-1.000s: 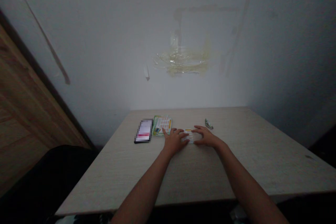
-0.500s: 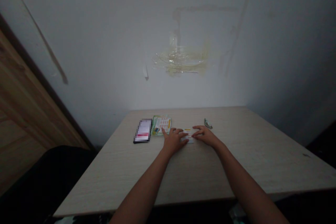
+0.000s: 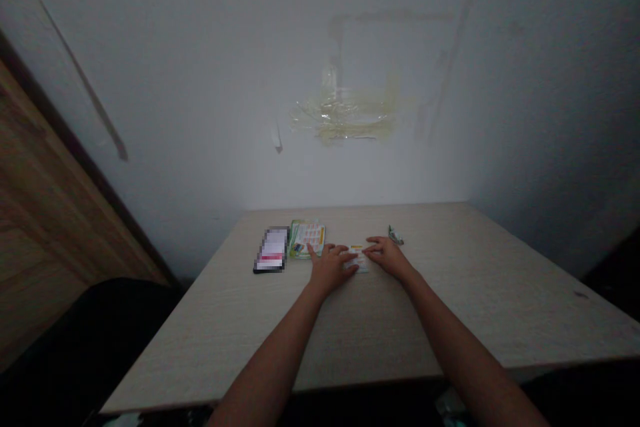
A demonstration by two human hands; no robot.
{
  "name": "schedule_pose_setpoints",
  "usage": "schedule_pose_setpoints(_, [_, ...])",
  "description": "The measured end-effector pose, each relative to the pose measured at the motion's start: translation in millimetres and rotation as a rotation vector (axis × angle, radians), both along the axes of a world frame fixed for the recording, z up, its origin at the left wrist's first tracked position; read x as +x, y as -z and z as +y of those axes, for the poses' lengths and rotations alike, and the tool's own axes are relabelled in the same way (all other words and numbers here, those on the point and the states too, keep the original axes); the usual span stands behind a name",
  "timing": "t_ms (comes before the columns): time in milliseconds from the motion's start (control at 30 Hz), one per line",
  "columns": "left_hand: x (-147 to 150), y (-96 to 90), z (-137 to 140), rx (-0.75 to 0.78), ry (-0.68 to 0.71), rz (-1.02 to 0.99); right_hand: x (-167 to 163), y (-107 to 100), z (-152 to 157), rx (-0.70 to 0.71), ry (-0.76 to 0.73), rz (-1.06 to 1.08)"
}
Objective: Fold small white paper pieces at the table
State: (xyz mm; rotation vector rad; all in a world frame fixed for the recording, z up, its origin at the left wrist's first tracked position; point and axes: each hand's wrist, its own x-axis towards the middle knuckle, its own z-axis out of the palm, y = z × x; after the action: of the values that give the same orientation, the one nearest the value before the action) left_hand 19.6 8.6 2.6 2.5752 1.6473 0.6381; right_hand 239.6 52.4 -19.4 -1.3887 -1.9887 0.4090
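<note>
A small white printed sheet (image 3: 357, 259) with a yellow strip along its top lies flat on the table. My left hand (image 3: 330, 270) rests at its left edge, fingers spread, with the fingertips on the sheet. From the other side my right hand (image 3: 389, 256) touches the sheet's right edge with its fingers stretched out. Beyond my left thumb lies a green and white printed packet (image 3: 307, 237). Both hands are open, and parts of the sheet are hidden under the fingers.
A phone (image 3: 272, 249) with a blurred, lit screen lies left of the packet. Behind my right hand is a crumpled green wrapper (image 3: 395, 235). The pale wooden table (image 3: 370, 333) meets a wall (image 3: 200, 113) with old tape on it. A dark chair back (image 3: 120, 307) stands at left.
My right hand has shifted slightly left over the sheet's right edge. My left hand and the sheet look the same.
</note>
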Motion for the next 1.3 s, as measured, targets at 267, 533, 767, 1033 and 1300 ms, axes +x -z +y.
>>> schedule_pose_setpoints(267, [1,-2.0,-2,-0.011,-0.011,0.011,-5,-5,3,-0.015,0.04,-0.107])
schedule_pose_setpoints(533, [1,0.0,0,0.0,0.0,0.01,-13,-8,-3,0.022,0.104,-0.179])
schedule_pose_setpoints(767, [0,0.0,-1,0.0,0.002,0.0,-12,-6,-5,0.043,0.101,-0.147])
schedule_pose_setpoints(1033, [1,-1.7,-2,-0.004,-0.006,-0.004,-12,-6,-5,0.039,0.105,-0.128])
schedule_pose_setpoints(1300, [0,-0.9,-2,-0.001,-0.005,-0.01,-10,-6,-4,0.023,0.094,-0.09])
